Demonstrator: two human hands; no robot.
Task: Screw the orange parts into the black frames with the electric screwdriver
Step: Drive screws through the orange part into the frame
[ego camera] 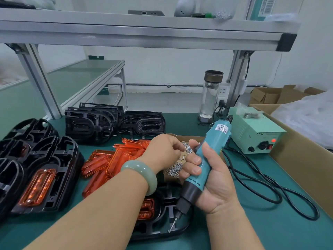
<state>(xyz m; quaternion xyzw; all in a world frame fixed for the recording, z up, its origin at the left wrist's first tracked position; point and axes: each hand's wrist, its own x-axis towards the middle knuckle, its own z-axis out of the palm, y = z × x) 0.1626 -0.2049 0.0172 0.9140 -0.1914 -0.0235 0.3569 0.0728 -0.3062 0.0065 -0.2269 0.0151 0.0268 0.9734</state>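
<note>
Both hands work over the green surface. The right hand is closed around the teal electric screwdriver, which leans with its top away from the person; its thin bit points down and its tip is at the near rim of the black frame lying just in front of the person. The left hand, with a pale green bangle on the wrist, reaches into a shallow cardboard tray of small silver screws. Its fingers are curled together over the screws, but I cannot tell if they pinch one.

An orange part sits inside this near frame, partly hidden by the left forearm. A loose pile of orange parts lies on the surface to the left of the screw tray. Further left stands a stack of black frames, and the nearest one has an orange part fitted in it. More black frames stand at the back of the surface.

On the right, a pale green power box shows a red light, and a black cable lies in loops on the surface near it. A clear bottle with a dark cap stands behind the box, and an open cardboard box is at the right edge.
</note>
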